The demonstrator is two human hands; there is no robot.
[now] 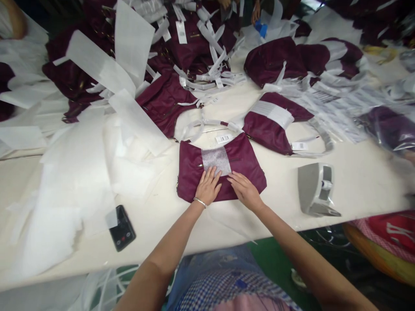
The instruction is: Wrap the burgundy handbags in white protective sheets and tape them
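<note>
A maroon bag (194, 172) lies flat on the white table (279, 216) in front of me, with a grey-white paper band (216, 160) across its middle. My left hand (207, 186) rests flat on the bag's lower part, fingers stretched out onto the band's lower edge; a thin bracelet circles the wrist. My right hand (244, 188) lies flat beside it on the bag, fingers pointing toward the band. Neither hand holds anything. A white tag (223, 139) sits at the bag's top edge.
A second banded maroon bag (270, 123) lies behind to the right. More maroon bags and white strips pile at the back. White paper sheets (74, 172) cover the left. A black phone (122, 227) lies near the front edge. A grey tape dispenser (316, 190) stands right.
</note>
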